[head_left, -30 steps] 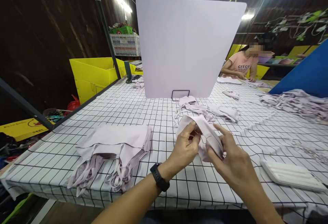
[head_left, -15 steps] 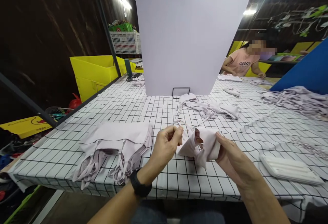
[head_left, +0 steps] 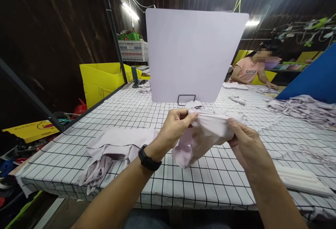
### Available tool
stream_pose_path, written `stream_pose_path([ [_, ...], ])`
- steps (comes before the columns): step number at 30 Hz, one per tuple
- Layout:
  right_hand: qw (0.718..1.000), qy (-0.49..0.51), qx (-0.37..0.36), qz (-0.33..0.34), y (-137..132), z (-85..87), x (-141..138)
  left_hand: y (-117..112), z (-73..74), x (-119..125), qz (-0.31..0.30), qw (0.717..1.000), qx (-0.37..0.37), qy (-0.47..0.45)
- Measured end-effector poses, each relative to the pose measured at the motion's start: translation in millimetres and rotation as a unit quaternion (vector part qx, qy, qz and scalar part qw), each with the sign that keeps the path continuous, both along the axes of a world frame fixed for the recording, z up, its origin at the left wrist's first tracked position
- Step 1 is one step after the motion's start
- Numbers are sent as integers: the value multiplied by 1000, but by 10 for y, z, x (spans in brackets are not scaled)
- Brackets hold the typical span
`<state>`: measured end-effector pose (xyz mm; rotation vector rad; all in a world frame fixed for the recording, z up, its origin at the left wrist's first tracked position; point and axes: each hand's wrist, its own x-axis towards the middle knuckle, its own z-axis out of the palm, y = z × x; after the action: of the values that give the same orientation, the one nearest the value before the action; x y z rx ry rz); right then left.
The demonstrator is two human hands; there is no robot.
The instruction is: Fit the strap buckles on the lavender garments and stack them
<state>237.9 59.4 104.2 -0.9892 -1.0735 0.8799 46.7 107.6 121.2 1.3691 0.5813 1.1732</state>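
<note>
My left hand (head_left: 181, 122) pinches one end of the upper edge of a pale pinkish-grey cloth drawstring pouch (head_left: 210, 127). At the other end of that edge, my right hand (head_left: 243, 138) is closed on the cloth, thumb on top. The edge is pulled fairly straight between them, and the rest of the pouch hangs down above the table. To the left lies a flat stack of similar cloth pouches (head_left: 126, 137), with a bundle of cords (head_left: 96, 173) spilling toward the front edge. My left forearm covers part of that stack.
A large white board (head_left: 194, 54) stands in a wire holder (head_left: 186, 99) across the checked tablecloth (head_left: 183, 187). A white ridged tray (head_left: 301, 178) lies to the right, partly behind my forearm. Farther right is a cloth heap (head_left: 309, 108). A co-worker (head_left: 249, 70) sits beyond.
Both hands have risen and moved away from me with the pouch. Its upper edge is now stretched between them, where before it was crumpled with its opening showing. My view has tilted up slightly.
</note>
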Motion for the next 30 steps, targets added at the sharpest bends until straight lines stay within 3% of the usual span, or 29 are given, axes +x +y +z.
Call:
stream_pose_path([
  [8, 999, 9, 20, -24, -166, 316, -135, -86, 356, -38, -36, 999, -13, -37],
  [13, 1000, 1, -16, 6, -368, 357, -93, -274, 491, -93, -69, 997, -7, -13],
  [16, 999, -28, 19, 11, -435, 362, -111, -350, 506, -99, -81, 997, -5, -16],
  [21, 999, -32, 22, 19, -425, 163, -98, -288, 339, -72, -60, 997, -43, -23],
  [24, 991, -126, -40, 17, -459, -54, 42, -205, 284, -92, -59, 995, -82, -23],
  [27, 963, -246, -102, -30, -442, -159, 177, -148, 347, -156, -107, 990, -81, 32],
  [29, 967, -243, -69, -42, -342, -136, 166, -120, 433, -199, -154, 982, -52, 99],
  [30, 975, -221, -34, -17, -269, -106, 121, -107, 483, -215, -179, 975, -34, 128],
])
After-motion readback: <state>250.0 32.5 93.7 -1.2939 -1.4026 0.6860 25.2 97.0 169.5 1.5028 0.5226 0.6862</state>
